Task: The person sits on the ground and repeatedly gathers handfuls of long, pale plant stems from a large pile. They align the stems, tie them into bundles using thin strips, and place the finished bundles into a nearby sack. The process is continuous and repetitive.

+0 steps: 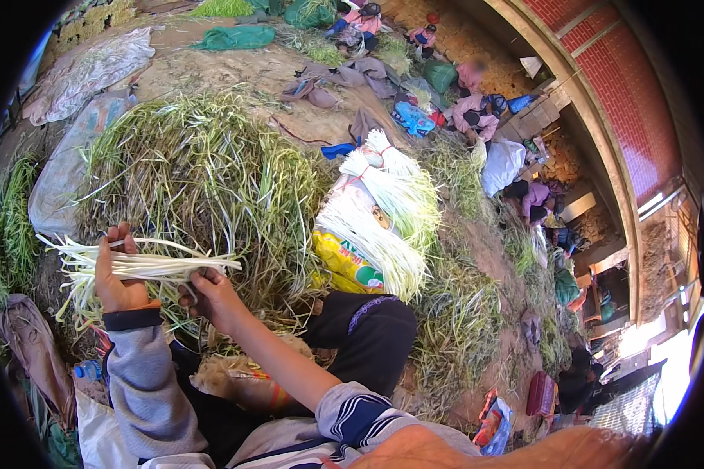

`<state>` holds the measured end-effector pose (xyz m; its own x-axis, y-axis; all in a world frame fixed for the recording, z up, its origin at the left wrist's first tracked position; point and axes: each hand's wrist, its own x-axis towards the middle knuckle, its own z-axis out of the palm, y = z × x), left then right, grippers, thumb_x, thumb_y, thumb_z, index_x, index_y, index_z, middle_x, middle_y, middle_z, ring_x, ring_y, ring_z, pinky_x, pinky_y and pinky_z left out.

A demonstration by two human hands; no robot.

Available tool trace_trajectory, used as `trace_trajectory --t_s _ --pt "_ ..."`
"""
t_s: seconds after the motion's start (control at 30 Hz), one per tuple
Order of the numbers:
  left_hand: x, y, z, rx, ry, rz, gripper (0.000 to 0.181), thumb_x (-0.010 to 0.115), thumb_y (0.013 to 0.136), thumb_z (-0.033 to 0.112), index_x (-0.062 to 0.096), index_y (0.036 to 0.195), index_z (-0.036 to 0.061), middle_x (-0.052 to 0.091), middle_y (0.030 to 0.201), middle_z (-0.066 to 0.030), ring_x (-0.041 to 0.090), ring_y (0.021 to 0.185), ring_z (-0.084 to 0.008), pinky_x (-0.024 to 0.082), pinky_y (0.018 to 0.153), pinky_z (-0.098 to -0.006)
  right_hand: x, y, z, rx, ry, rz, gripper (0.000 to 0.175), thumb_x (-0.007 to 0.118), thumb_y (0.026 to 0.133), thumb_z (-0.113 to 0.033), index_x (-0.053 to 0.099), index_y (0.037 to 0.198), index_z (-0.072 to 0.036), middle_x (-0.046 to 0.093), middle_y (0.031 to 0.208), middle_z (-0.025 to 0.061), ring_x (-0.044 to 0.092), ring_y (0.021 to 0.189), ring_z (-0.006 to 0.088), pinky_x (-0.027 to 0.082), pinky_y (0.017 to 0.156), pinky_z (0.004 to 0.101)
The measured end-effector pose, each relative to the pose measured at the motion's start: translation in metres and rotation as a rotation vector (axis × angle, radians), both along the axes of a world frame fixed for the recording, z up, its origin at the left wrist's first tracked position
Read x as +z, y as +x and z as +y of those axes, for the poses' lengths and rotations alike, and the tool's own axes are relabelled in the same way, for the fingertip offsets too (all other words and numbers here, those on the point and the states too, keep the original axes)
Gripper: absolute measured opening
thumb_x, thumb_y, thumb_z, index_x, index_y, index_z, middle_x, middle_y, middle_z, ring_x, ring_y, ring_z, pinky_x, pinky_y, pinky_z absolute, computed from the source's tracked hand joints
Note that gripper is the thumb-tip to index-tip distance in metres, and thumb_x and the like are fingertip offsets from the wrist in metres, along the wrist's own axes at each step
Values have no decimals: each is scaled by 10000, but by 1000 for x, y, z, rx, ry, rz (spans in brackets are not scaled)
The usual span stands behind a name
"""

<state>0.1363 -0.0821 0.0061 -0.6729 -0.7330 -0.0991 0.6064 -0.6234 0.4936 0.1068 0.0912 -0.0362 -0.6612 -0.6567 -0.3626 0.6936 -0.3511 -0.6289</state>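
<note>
A loose bunch of long white vegetable stalks [158, 268] lies across my left hand [119, 275], whose fingers are curled around it. The pale green tips fan out to the left, beyond my wrist. At the other end, the thumb and fingers of my right hand [205, 290] are pinched together against the stalk ends. Just beyond both hands rises a large heap of unsorted green and yellowing stalks [211, 158]. To its right, tied bundles of cleaned white stalks [372, 237] rest on a yellow printed sack [340, 261].
My bent knee [364, 325] stands beside the sack. A clear plastic bottle [88, 369] is left of my sleeve. A pale woven sack [73, 170] borders the heap. Several people [475, 114] sit among stalks along the right. Leaf litter [457, 328] covers ground beyond my knee.
</note>
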Motion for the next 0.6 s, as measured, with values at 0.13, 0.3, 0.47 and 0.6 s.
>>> trace_trajectory --t_s 0.13,0.3,0.47,0.6 --pt "2 5 -7 21 8 -20 227 495 935 152 538 1067 -27 591 1080 -113 544 1086 -218 485 858 -271 -13 7 11 89 51 101 239 569 896 -280 500 1067 -128 626 963 29 644 755 173 488 550 268" --pt "3 7 -12 49 -46 -74 235 522 923 177 548 1069 -5 610 1066 -113 565 1019 -179 469 824 -259 -39 4 31 134 282 433 190 516 925 -186 506 1080 -76 600 961 14 629 734 125 498 573 252" --pt "21 19 -28 195 -122 -49 196 534 920 181 561 1031 23 611 952 -86 568 902 -165 459 843 -294 -71 -11 73 7 752 799 184 560 876 -204 541 923 -28 588 744 75 567 648 169 453 600 308" --pt "28 42 -56 365 -237 163 233 569 900 188 562 1101 69 523 878 -30 547 857 -180 447 884 -354 -136 -30 127 -40 1154 845 286 584 845 -295 565 845 -10 597 713 153 583 640 241 466 621 366"
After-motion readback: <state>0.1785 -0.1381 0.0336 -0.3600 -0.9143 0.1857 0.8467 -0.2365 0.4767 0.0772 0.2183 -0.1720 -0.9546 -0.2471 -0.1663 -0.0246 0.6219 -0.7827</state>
